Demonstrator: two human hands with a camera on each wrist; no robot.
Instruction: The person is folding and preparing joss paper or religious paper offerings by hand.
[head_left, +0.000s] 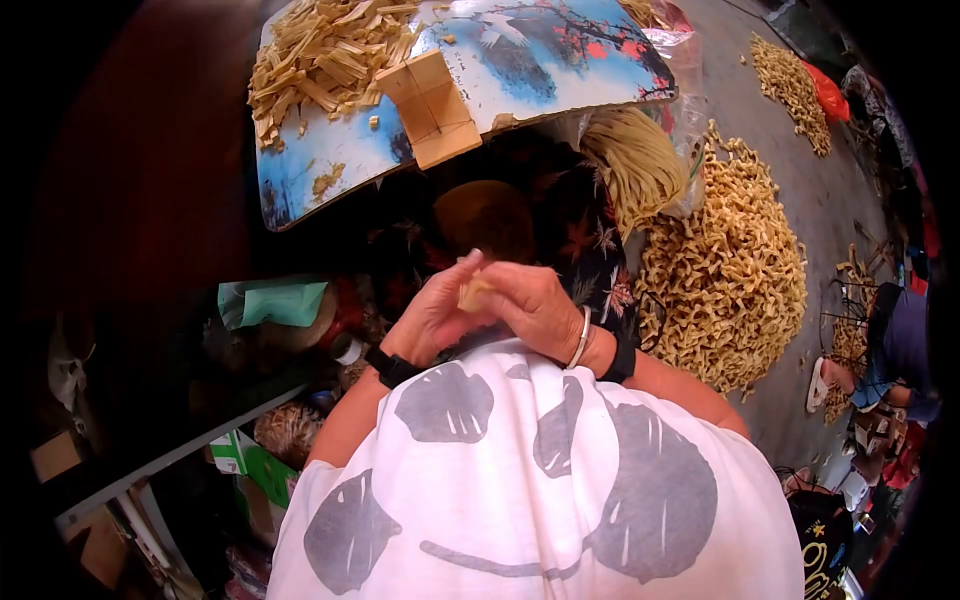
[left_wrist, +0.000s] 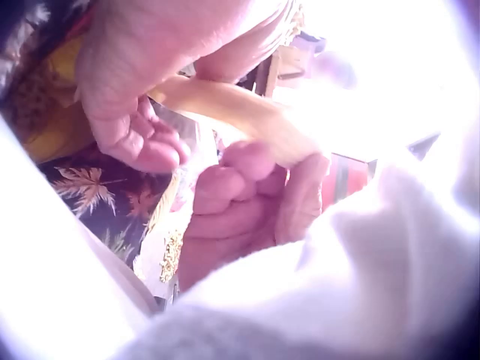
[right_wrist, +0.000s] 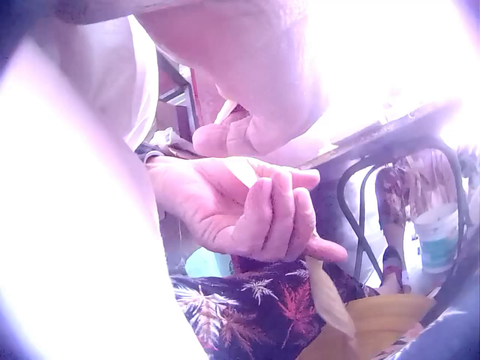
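Note:
Both hands meet in front of the shirt, holding a flat, flexible, pale yellow strip (left_wrist: 232, 109). My left hand (head_left: 435, 310) is palm up in the right wrist view, its fingers curled round the strip. A loose end (right_wrist: 330, 304) hangs below those fingers. My right hand (head_left: 530, 300) pinches the strip between thumb and curled fingers in the left wrist view. In the head view only a short piece of the strip (head_left: 474, 292) shows between the hands; the rest is hidden by fingers.
A painted board (head_left: 340, 185) ahead carries a pile of cut yellow pieces (head_left: 320, 60) and a wooden angle piece (head_left: 430, 108). Long strips (head_left: 635, 165) lie bundled in plastic at right, beside a floor heap of small twisted pieces (head_left: 725, 270). A yellow round container (right_wrist: 390, 319) sits low by the knees.

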